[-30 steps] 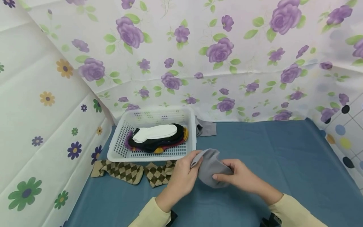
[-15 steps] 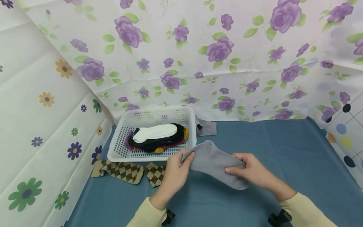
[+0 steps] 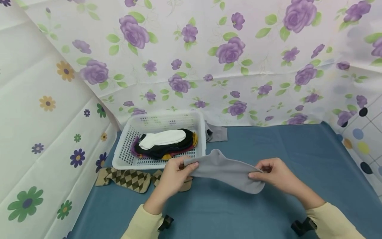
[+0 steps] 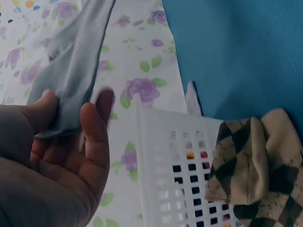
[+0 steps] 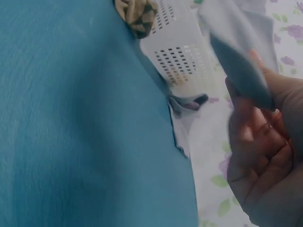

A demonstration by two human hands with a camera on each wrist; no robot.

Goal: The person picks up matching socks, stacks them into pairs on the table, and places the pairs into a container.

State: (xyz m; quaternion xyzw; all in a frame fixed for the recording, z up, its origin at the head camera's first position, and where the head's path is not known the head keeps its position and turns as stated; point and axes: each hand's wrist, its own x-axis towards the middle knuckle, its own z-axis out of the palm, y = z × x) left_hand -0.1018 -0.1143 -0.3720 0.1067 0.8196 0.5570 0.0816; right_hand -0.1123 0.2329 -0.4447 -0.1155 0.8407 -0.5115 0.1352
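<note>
While in both hands' grip, grey sock near basket (argyle socks alongside)

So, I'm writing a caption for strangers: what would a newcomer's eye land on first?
Probably the gray sock, held out between the left hand and right hand above the blue cloth. Next, the white sock atop darker socks in the white plastic basket, then the purple-rose sheet behind.

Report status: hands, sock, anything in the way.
Left hand and right hand pinching gray sock, one near each end. Sock held above blue tablecloth. No obstruction seen; white plastic basket beyond left hand.
</note>
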